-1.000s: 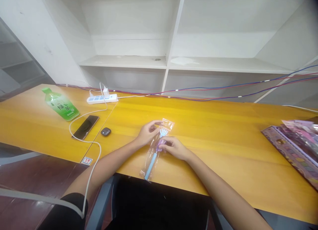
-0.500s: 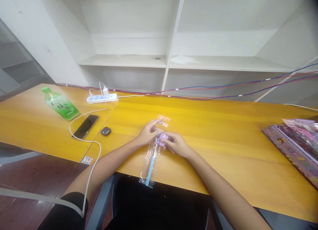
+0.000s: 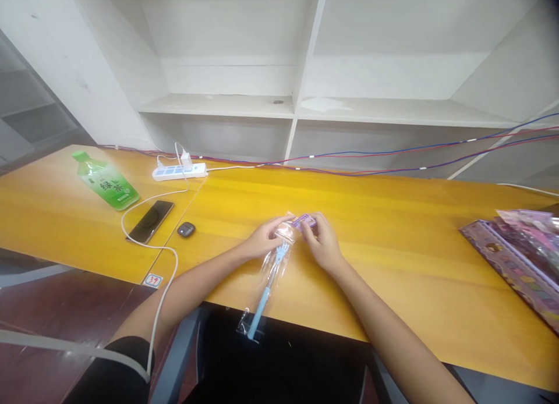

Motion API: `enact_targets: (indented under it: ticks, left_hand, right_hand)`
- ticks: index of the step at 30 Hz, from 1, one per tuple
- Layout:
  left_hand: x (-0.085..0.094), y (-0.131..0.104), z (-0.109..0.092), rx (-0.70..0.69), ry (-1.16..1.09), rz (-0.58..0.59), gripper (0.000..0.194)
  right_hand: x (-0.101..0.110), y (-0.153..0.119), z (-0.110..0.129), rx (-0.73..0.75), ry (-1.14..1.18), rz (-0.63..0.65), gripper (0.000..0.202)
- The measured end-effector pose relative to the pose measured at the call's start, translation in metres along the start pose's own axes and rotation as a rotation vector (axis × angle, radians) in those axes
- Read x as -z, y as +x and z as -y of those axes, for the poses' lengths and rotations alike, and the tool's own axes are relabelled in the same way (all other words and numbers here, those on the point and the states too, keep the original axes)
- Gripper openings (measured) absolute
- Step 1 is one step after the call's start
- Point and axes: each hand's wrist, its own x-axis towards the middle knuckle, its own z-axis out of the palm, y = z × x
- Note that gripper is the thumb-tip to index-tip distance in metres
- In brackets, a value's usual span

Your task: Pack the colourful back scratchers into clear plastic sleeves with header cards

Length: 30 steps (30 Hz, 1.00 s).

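Observation:
A light-blue back scratcher, with a metal shaft and a claw-like head, lies inside a clear plastic bag. Its handle end juts over the table's near edge. My left hand is closed on the upper end of the bag, thumb on top. Between the fingers and thumb of my right hand is a small purple box with printing on it. That box is right beside the bag's top end; whether the two touch I cannot tell.
On the left of the yellow table are a green tea bottle, a phone, a black earbud case and a power strip. A white cable crosses my left arm. Purple packages lie at far right.
My right hand has moved up and right with the purple box, off the back scratcher's head, which now shows. The bagged back scratcher has shifted slightly toward me, and my left fingers have closed in.

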Motion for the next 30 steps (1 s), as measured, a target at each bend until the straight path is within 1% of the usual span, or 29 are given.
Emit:
enact_targets:
  ticks: [2, 4, 6, 8, 10, 14, 18, 24, 30]
  left_hand:
    - [0.001, 0.001, 0.001, 0.025, -0.061, 0.015, 0.068]
    - [0.003, 0.003, 0.002, 0.064, -0.118, 0.015, 0.066]
    - [0.004, 0.005, 0.003, 0.095, -0.204, 0.006, 0.062]
    - [0.004, 0.006, 0.004, 0.106, -0.333, 0.002, 0.058]
    - [0.003, 0.007, 0.004, 0.114, -0.45, -0.001, 0.054]
    - [0.002, 0.006, 0.003, 0.145, -0.562, -0.028, 0.048]
    - [0.004, 0.005, 0.002, 0.168, -0.64, -0.039, 0.048]
    - [0.006, 0.005, 0.002, 0.182, -0.719, -0.023, 0.049]
    - [0.006, 0.006, 0.004, 0.202, -0.708, -0.013, 0.052]
  right_hand:
    - [-0.003, -0.001, -0.004, -0.067, 0.117, -0.024, 0.029]
    - [-0.005, -0.001, -0.008, -0.111, 0.216, -0.08, 0.038]
    - [-0.004, -0.001, -0.011, -0.119, 0.206, -0.134, 0.044]
    - [-0.002, -0.001, -0.013, -0.099, 0.121, -0.158, 0.041]
    - [0.002, -0.001, -0.013, -0.071, 0.048, -0.153, 0.036]
    - [0.006, -0.001, -0.009, -0.016, 0.001, -0.123, 0.029]
    - [0.006, 0.0, -0.003, 0.071, -0.067, -0.095, 0.025]
    - [0.007, 0.002, 0.001, 0.189, -0.144, -0.123, 0.019]
    - [0.008, 0.002, 0.005, 0.231, -0.144, -0.086, 0.02]
